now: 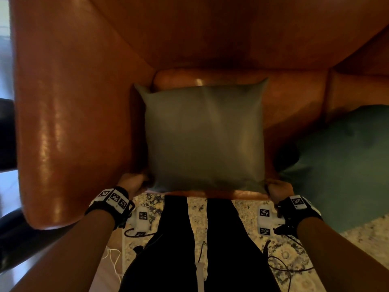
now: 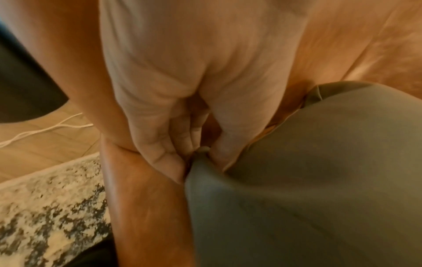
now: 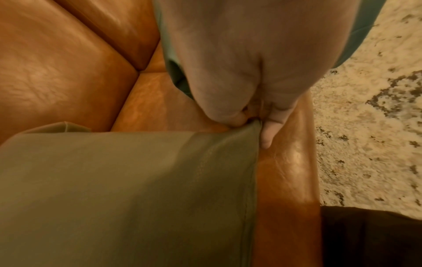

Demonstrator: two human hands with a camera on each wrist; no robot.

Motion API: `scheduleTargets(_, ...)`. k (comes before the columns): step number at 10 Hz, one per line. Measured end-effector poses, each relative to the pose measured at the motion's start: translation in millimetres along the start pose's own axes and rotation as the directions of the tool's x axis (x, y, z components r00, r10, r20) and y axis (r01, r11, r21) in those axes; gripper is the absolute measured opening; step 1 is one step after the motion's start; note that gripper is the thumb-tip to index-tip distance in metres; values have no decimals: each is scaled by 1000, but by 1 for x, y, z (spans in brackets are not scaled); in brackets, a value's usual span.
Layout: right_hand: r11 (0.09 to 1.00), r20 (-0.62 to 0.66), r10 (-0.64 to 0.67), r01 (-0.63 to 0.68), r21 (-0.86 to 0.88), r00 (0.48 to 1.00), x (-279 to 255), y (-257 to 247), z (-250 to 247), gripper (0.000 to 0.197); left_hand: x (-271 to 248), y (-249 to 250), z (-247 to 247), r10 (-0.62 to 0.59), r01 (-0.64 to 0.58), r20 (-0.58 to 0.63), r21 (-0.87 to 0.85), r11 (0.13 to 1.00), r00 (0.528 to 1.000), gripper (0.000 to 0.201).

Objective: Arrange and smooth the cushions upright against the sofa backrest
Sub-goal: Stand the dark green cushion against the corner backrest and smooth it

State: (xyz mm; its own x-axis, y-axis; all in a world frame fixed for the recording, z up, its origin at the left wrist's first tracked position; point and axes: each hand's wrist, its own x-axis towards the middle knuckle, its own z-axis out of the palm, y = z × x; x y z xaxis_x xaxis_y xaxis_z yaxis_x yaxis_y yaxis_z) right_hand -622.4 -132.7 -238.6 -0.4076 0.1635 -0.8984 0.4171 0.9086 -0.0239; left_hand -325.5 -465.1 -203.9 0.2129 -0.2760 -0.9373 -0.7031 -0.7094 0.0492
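Note:
An olive-grey square cushion [image 1: 205, 135] lies flat on the seat of a tan leather sofa [image 1: 294, 106], its far edge toward the backrest [image 1: 210, 32]. My left hand [image 1: 131, 182] pinches its near left corner; in the left wrist view the fingers [image 2: 160, 155] and thumb close on that cushion [image 2: 308, 180] corner. My right hand [image 1: 279, 189] pinches the near right corner, thumb and fingers [image 3: 268, 133] on the cushion [image 3: 125, 189] edge. A dark teal cushion [image 1: 345, 161] lies on the seat to the right.
The sofa's left armrest [image 1: 69, 114] rises close beside the olive cushion. A speckled rug [image 1: 248, 209] lies in front of the sofa, with my dark trouser legs [image 1: 179, 239] and loose cables [image 1: 284, 268] over it. A dark object [image 1: 7, 133] stands left of the armrest.

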Motion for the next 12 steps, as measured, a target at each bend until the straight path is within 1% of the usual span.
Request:
scheduleTargets(1,996,-7,-21,21,-89,1000,-3,-1,-5,35,-1,-2,4,5,-6,-9,-68,998,1000,15)
scheduleTargets(2,988,-47,-83,76,-135,995,5,7,-3,37,-5,-4,9,-44,50,36,-177,983,998,17)
scheduleTargets(3,994,-40,-95,93,-50,995,7,4,-5,34,-5,-5,5,-82,95,61,-246,965,995,17)
scheduleTargets(4,996,6,-29,28,82,1000,4,5,-8,26,0,-9,-1,-79,86,37,-234,968,996,8)
scheduleTargets(5,985,12,20,-21,171,1000,14,14,-13,21,2,-12,-1,-67,76,58,-175,982,996,17)
scheduleTargets(6,959,69,42,-59,278,997,4,12,-20,34,3,-17,-1,-87,101,73,-208,973,994,14)
scheduleTargets(7,925,98,63,-95,367,993,1,11,-16,38,3,-26,-2,-108,129,78,-350,928,991,15)
scheduleTargets(8,887,92,108,-138,440,990,3,14,-7,37,1,-28,-5,-162,205,129,-494,845,978,26)
scheduleTargets(9,843,68,141,-156,514,988,7,15,-4,39,-1,-27,-15,-176,219,137,-437,872,975,16)
scheduleTargets(10,994,-36,-54,51,-94,998,-8,8,-12,50,-3,-25,-19,-160,207,154,-366,907,975,13)
scheduleTargets(11,937,38,-146,150,-316,989,-18,-3,-15,49,-13,-25,-13,-109,159,150,-379,912,983,22)
scheduleTargets(12,943,-1,-147,140,-301,989,-13,-1,-15,48,-13,-27,-6,-92,152,158,-431,889,983,17)
